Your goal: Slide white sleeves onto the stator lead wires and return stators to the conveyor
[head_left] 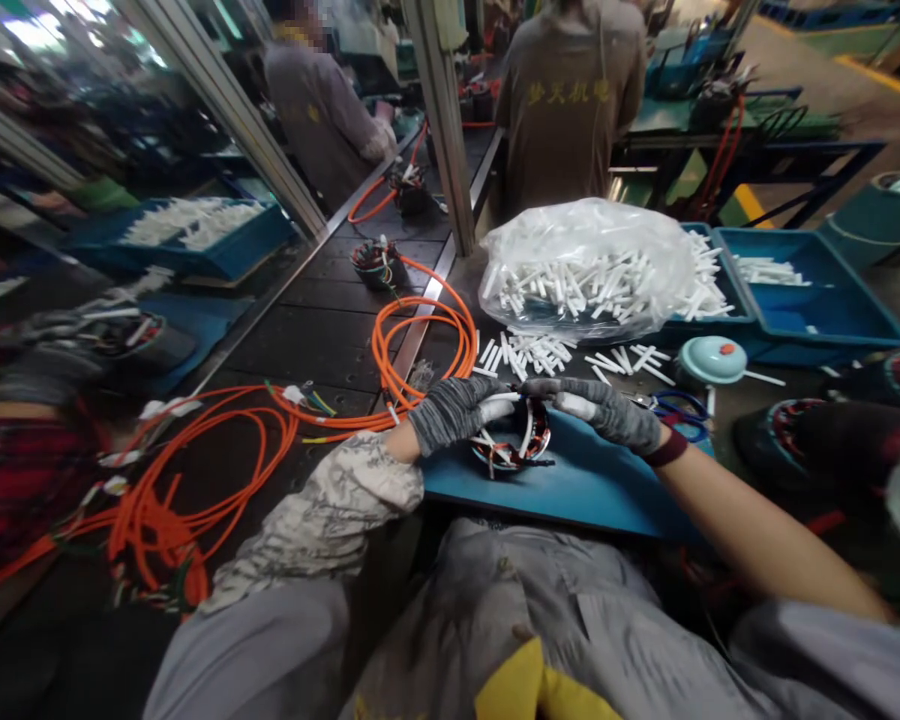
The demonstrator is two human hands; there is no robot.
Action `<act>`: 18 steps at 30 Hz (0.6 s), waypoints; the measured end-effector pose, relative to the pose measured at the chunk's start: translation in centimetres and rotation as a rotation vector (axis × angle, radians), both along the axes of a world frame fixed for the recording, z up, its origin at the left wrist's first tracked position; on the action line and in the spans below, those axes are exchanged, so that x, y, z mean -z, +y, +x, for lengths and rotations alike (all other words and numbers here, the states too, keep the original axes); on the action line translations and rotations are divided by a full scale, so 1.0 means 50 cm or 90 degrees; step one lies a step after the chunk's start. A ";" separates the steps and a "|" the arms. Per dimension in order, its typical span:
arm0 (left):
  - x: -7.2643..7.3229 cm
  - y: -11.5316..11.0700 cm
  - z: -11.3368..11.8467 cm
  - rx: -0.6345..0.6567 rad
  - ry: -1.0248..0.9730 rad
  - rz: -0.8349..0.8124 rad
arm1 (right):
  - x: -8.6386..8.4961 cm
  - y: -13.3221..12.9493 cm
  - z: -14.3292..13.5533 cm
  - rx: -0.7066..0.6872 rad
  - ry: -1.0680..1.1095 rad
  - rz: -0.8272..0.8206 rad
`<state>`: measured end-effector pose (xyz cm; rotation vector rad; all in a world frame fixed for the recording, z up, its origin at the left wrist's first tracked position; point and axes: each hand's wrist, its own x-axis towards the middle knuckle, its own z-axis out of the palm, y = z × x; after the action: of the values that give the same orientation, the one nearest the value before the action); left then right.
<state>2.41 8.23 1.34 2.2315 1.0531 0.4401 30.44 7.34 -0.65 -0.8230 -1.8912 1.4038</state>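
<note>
In the head view, a motor stator [511, 455] with copper windings, dark and orange leads and white sleeves stands on a blue mat [592, 480] in front of me. My left hand [454, 412], in a grey knit glove with white fingertips, pinches a lead at the stator's far rim. From the other side, my right hand [604, 410], gloved alike, has its fingers closed on a lead close by. The fingertips almost meet above the windings and hide the exact spot they grip.
Loose white sleeves [529, 352] lie beyond the mat, before a plastic bag of sleeves [585, 270] and a blue bin [817, 290]. A teal round container [712, 360] sits at right. Orange cable coils [424, 345] lie leftward. Co-workers stand across the line; another gloved hand [52, 375] works at far left.
</note>
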 end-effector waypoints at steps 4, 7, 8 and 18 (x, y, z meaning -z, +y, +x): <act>0.012 -0.002 -0.008 -0.036 0.021 0.042 | 0.002 0.025 -0.038 -0.055 0.018 -0.005; 0.011 -0.009 -0.016 -0.083 0.123 0.132 | -0.015 0.037 -0.064 -0.049 -0.056 0.081; 0.008 -0.012 -0.018 -0.093 0.158 0.159 | -0.019 0.040 -0.071 -0.045 -0.087 0.116; -0.022 -0.015 -0.031 -0.049 0.203 0.168 | -0.027 0.042 -0.107 -0.053 -0.116 0.018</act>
<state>0.87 7.50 2.44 2.5613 1.3126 0.2722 25.09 9.43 0.72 -0.8943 -2.0999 1.3882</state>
